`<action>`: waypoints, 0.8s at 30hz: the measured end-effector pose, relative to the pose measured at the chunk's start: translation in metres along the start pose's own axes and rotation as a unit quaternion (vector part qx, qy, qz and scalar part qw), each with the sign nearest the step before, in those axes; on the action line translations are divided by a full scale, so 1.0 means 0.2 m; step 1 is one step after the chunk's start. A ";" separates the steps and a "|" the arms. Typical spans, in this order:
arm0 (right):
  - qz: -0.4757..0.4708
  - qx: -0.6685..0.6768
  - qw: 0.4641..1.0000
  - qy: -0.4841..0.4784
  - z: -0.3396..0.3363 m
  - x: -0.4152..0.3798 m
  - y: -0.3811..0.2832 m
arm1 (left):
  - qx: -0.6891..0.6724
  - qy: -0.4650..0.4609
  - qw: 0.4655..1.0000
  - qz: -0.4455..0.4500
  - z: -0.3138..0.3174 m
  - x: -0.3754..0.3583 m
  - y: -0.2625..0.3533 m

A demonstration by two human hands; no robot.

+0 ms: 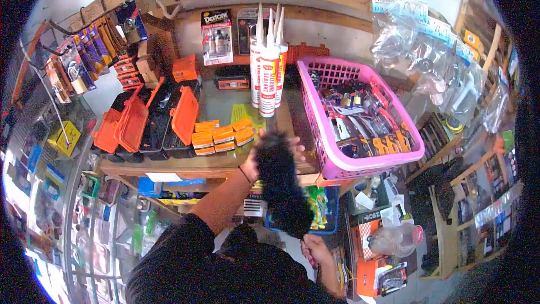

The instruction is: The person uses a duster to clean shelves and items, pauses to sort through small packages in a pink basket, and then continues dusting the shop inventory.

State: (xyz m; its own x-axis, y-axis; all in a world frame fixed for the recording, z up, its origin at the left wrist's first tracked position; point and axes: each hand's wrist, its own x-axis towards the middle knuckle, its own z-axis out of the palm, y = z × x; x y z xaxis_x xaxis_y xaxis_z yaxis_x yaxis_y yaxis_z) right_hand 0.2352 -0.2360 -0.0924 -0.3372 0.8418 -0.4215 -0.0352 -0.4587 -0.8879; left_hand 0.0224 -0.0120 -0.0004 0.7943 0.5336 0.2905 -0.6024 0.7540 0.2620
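A black, fluffy duster slants across the middle of the view, its upper end slightly blurred. My right hand, at the lower right, is closed around the duster's reddish handle. Behind the duster's upper end is my left hand, its palm mostly hidden by the black fibres. Its fingertips stretch out past the duster's right side, apart from each other. Just beyond the left hand lie several small orange boxes and a cluster of white silicone sealant tubes standing upright.
A pink basket of packaged goods stands at the right of the wooden shelf. Black cases with orange lids stand at the left. Below are a blue tray and a clear plastic jar. Glass cabinets line the left.
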 end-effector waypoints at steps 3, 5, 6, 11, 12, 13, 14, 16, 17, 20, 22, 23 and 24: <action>0.018 0.050 0.996 0.068 -0.02 0.02 0.08 | -0.044 0.111 0.992 0.030 0.10 0.01 0.00; 0.041 0.052 0.997 -0.028 0.04 0.01 0.07 | 0.030 0.064 0.997 -0.032 0.09 -0.01 0.00; 0.033 0.023 0.998 -0.042 0.06 0.01 0.06 | 0.017 -0.046 0.998 -0.042 -0.03 0.02 0.01; -0.004 0.170 0.985 0.021 0.11 0.01 0.12 | 0.021 0.123 0.992 0.019 0.08 0.03 0.01; 0.005 0.129 0.992 -0.002 0.13 0.02 0.13 | -0.019 0.129 0.991 0.012 0.08 0.02 0.01; 0.015 0.090 0.996 -0.025 0.15 0.02 0.13 | -0.058 0.136 0.989 0.003 0.08 0.01 0.01; 0.027 0.055 0.998 -0.030 0.16 0.01 0.10 | 0.037 -0.039 0.996 -0.067 0.01 0.02 0.02; 0.010 0.070 0.997 0.013 0.13 0.02 0.13 | 0.055 -0.040 0.997 -0.049 -0.01 0.00 0.01; -0.006 0.081 0.995 0.054 0.13 0.02 0.13 | 0.092 -0.008 0.995 -0.036 0.02 -0.02 0.01; -0.012 0.038 0.996 0.083 0.16 0.00 0.11 | -0.007 0.068 0.997 -0.033 0.06 0.01 0.02; -0.008 0.046 0.999 0.027 0.13 0.04 0.19 | 0.054 0.072 0.996 -0.016 0.04 0.01 0.02; 0.044 0.101 0.994 -0.025 0.16 0.02 0.12 | 0.040 0.032 0.999 -0.019 0.04 -0.02 0.01; 0.017 0.111 0.994 -0.002 0.14 0.04 0.14 | -0.020 -0.071 0.993 -0.092 -0.11 0.00 0.03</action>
State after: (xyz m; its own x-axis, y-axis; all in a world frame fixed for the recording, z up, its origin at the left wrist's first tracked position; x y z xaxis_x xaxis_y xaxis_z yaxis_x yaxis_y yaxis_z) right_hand 0.2060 -0.2503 -0.1160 -0.3447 0.8239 -0.4500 -0.2296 -0.5388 -0.8106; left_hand 0.0206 0.0023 -0.0192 0.8699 0.3282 0.3682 -0.4422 0.8496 0.2875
